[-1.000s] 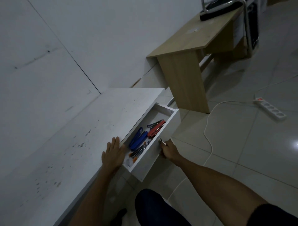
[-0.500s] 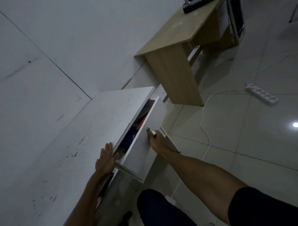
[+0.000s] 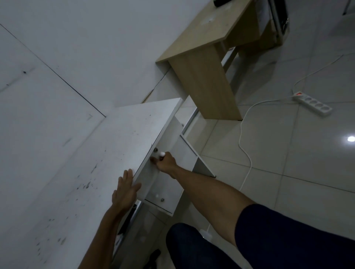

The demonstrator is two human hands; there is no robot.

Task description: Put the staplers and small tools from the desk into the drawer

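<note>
Drawer shut under the desk

The white drawer (image 3: pixel 153 178) sits flush beneath the front edge of the white, speckled desk (image 3: pixel 92 172), its flat front tilted in view, a small round knob (image 3: pixel 162 153) near its upper part; contents hidden.

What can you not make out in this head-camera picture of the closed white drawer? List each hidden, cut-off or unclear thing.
- Contents of the white drawer: hidden behind its shut front, head view.
- Small white knob: partly covered by the right hand, so the grip is unclear.
- Black object on the light wooden desk: cut off by the top edge.
- Dark gap under the white desktop, below the left hand: too dim to read.
</note>
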